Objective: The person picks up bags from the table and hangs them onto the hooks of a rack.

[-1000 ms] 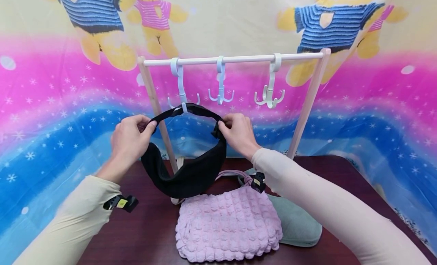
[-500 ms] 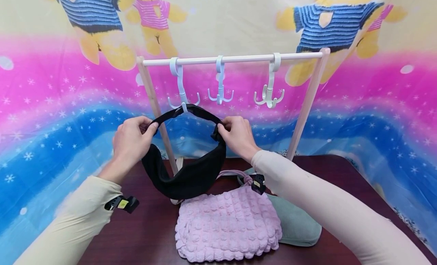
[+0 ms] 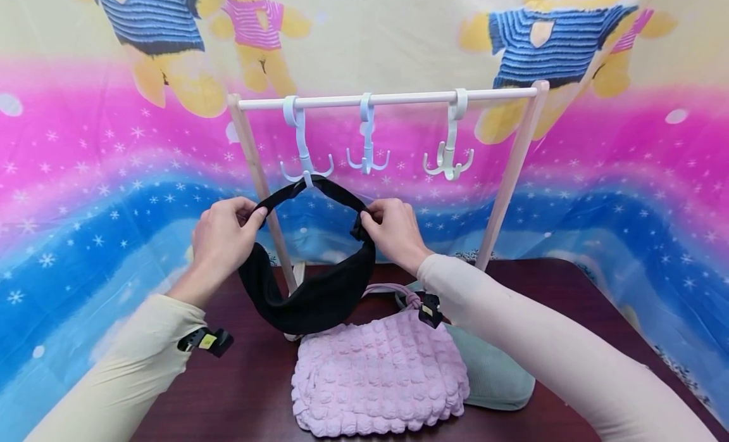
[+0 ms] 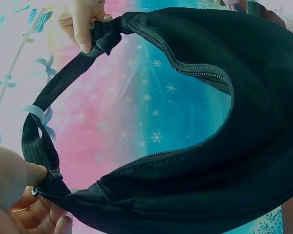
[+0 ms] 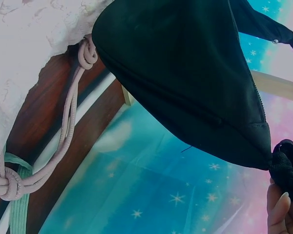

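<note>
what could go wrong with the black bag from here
The strap seems to rest on just one prong of the leftmost hook, so it might slip once the left hand and right hand let go. The black bag could then land on or beside the pink bag. Tugging might also shift the hook along its bar.

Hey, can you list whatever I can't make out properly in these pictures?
Green bag: head view, partly hidden by the pink bag and right sleeve.
Rack, right foot: head view, behind that sleeve.
Black bag: left wrist view, cut off by the right edge.
Left hand: left wrist view, cut off by the left edge.
</note>
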Demonstrator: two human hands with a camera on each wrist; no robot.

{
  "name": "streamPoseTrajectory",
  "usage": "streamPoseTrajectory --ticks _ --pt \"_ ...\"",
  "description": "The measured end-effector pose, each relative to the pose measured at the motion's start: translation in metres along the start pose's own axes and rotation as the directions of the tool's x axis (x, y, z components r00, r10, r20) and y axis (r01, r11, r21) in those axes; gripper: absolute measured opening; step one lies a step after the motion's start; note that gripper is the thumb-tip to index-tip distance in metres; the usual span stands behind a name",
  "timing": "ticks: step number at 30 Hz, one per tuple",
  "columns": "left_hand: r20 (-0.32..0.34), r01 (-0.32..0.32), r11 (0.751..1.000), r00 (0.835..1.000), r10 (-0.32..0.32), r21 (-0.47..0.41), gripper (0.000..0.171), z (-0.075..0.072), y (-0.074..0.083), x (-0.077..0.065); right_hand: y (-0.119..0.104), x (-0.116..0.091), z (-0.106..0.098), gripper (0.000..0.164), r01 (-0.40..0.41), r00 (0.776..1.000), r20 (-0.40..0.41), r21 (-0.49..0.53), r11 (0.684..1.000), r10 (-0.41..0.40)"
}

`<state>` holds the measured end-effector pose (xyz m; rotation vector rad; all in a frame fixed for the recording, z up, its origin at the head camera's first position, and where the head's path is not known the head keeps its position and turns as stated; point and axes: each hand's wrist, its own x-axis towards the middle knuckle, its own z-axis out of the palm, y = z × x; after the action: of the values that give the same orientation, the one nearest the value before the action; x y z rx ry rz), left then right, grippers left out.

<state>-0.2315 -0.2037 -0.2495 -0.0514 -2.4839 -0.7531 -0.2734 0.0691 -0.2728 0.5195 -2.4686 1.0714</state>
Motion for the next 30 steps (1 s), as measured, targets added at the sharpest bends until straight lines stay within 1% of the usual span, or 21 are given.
streamPoseTrajectory --ticks 7,30 --pt "0.008 0.012 1.000 1.000 -0.012 0.003 0.025 0.0028 -0.0009 -0.0010 -0.0002 -0.0039 0.0032 0.023 -0.002 1.000 0.021 0.013 1.000 0.002" --pt "0.002 0.015 1.000 1.000 -0.015 0.004 0.024 0.0086 -0.0023 -0.0028 -0.0012 -0.0082 0.0085 0.024 -0.004 1.000 0.031 0.029 1.000 0.003"
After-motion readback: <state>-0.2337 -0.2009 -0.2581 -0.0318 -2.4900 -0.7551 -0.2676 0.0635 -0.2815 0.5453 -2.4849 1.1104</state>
